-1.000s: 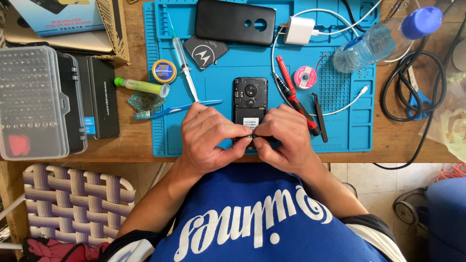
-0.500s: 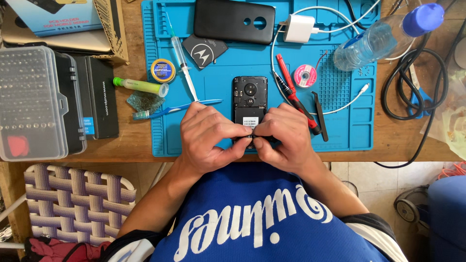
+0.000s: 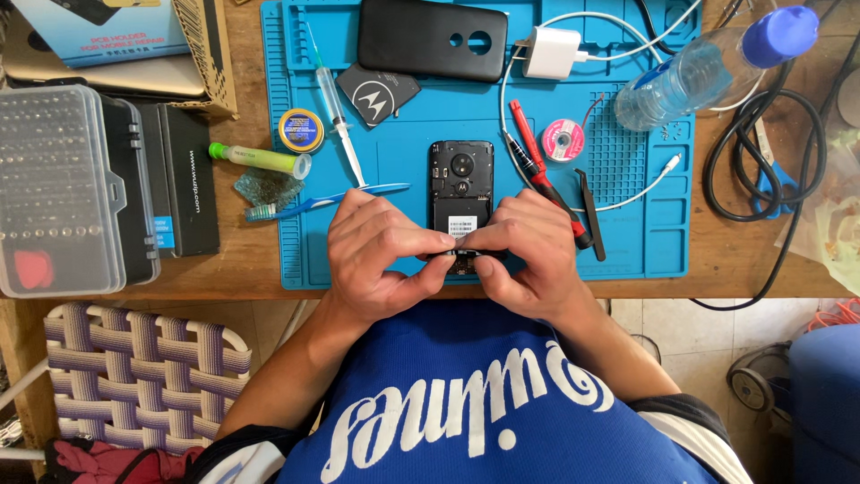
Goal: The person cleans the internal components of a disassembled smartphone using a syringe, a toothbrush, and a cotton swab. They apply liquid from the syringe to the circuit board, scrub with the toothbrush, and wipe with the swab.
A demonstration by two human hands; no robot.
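A black phone with its back cover off (image 3: 460, 184) lies face down on a blue repair mat (image 3: 403, 134). My left hand (image 3: 381, 255) and my right hand (image 3: 524, 255) meet over the phone's near end. The fingertips of both hands pinch a small thin grey strip right above that end. The lower part of the phone is hidden under my fingers.
On the mat lie a black back cover (image 3: 430, 38), a battery (image 3: 378, 94), a syringe (image 3: 336, 116), a blue toothbrush (image 3: 322, 199), a red screwdriver (image 3: 537, 166), black tweezers (image 3: 591, 215), a solder-wick reel (image 3: 563, 141) and a white charger (image 3: 551, 52). A water bottle (image 3: 699, 67) and a bit case (image 3: 58, 188) flank it.
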